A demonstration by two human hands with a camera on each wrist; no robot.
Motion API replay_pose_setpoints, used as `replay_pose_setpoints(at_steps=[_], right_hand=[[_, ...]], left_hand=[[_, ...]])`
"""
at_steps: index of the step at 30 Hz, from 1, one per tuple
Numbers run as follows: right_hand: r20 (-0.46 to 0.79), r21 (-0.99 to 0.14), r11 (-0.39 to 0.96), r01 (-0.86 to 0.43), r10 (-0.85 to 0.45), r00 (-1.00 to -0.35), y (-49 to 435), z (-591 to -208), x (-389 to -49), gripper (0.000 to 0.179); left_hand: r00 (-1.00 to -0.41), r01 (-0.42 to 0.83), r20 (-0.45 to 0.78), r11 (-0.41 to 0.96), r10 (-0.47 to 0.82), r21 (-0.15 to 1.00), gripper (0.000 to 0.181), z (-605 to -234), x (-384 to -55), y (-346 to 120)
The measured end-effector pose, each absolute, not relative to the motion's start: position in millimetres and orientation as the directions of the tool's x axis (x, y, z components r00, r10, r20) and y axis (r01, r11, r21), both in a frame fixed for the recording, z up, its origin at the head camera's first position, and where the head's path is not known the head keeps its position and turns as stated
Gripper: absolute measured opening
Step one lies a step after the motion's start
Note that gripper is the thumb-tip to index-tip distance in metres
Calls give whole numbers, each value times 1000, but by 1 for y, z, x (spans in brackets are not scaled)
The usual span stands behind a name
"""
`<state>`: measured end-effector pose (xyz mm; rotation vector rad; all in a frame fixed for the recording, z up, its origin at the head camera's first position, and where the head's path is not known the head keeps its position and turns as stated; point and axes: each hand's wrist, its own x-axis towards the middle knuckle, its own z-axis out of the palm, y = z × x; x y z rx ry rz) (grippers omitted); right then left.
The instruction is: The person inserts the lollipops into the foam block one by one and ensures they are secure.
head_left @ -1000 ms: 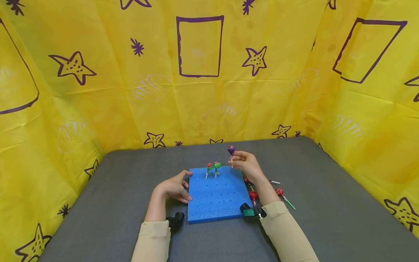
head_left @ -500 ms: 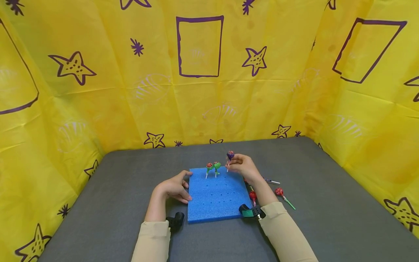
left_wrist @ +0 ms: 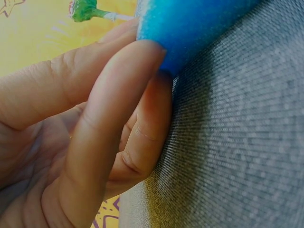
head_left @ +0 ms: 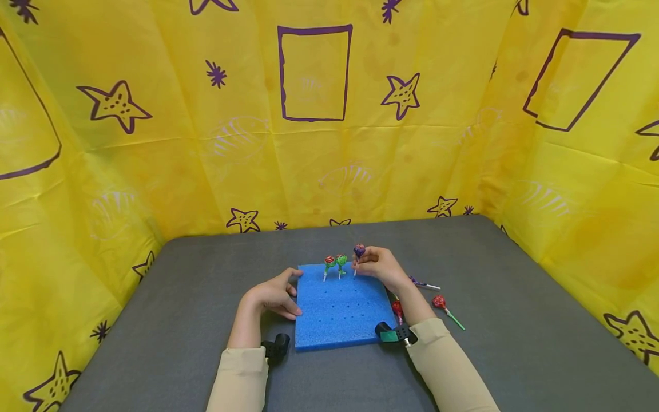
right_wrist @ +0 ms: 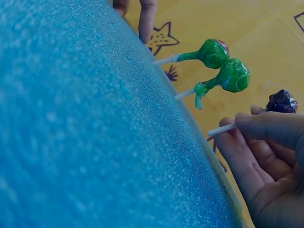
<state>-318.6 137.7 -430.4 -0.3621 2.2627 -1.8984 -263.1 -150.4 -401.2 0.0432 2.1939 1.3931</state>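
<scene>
The head view takes in both hands: the right hand (head_left: 381,266) pinches the white stick of a purple lollipop (head_left: 359,250), while the left hand (head_left: 275,293) rests against the left edge of a blue foam board (head_left: 340,332), its thumb and index finger spread apart along that edge. Only the right wrist view clearly shows the stick's lower end poking out past the clamped thumb and index finger, just beside the board; I cannot tell whether the tip touches the foam. Only the left wrist view brings the left thumb close, its tip against the foam, with another finger bent behind it near the woven grey table surface (head_left: 180,320). Only the head view shows the lollipops lying to the right-hand side and nearer the body than the right fingers: a red lollipop on a green stick (head_left: 439,301), a purple-wrapped one (head_left: 424,285) partly behind the forearm, and another red one (head_left: 397,309) just under the wrist. The board is dotted with small holes, and two green lollipops (head_left: 341,260) stand in it by their sticks, close together, between the hands and just left of the right fingertips.
</scene>
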Motion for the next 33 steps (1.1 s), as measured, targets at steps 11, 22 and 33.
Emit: replay_pose_setpoints(at_steps=[11,22,33], right_hand=[[20,-978,191,-81,-305,-952,138,-433,-320,25],[15,-968,235,-92,-313,-950,138,-433,-319,23],[36,-942,305,-139,-320,-947,140,-434,-319,24]], left_hand=[[-854,-252,-421,466,305,848,94,-401,-263,-151],[-854,-262,-432,478,291,839,94,-401,-263,-150],[-854,-257,-430,482,293,838,95,-401,-264,-150]])
